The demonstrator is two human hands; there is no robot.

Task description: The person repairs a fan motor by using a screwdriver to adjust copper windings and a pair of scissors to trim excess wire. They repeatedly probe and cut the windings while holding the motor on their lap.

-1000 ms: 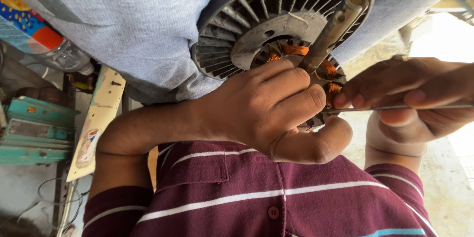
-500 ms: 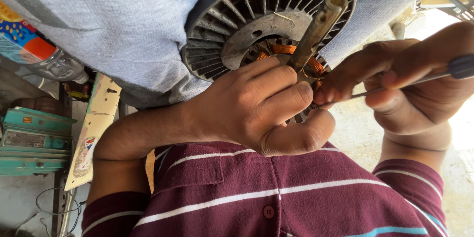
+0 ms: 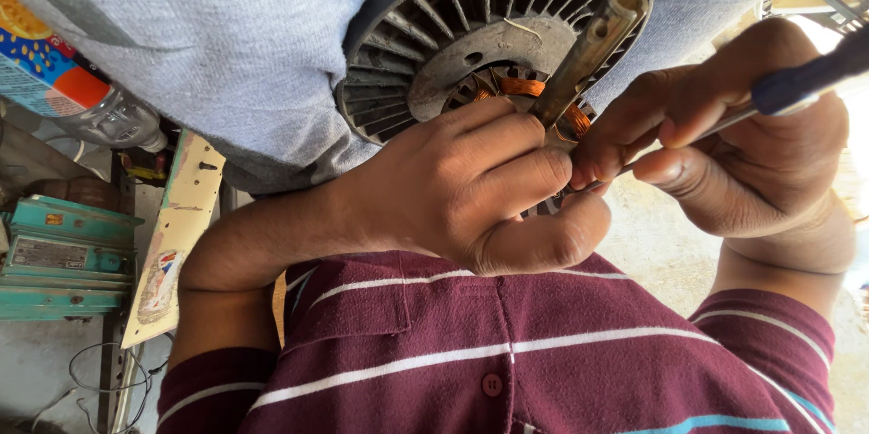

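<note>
Left hand (image 3: 480, 185): curled tight around the fan motor's (image 3: 493, 45) lower edge from what I can see, knuckles up, thumb tucked under.
Right hand (image 3: 751, 140): pinching a blue-handled screwdriver (image 3: 806, 81), tip hidden between both hands.
Motor: grey finned housing, copper windings (image 3: 520, 87) showing, resting against a lap in grey cloth (image 3: 226, 45).
Shaft (image 3: 588, 54): sticks out tilted, just above my left fingers.
Shirt (image 3: 507, 352): maroon, striped.
Off left: teal metal box (image 3: 63, 257).
</note>
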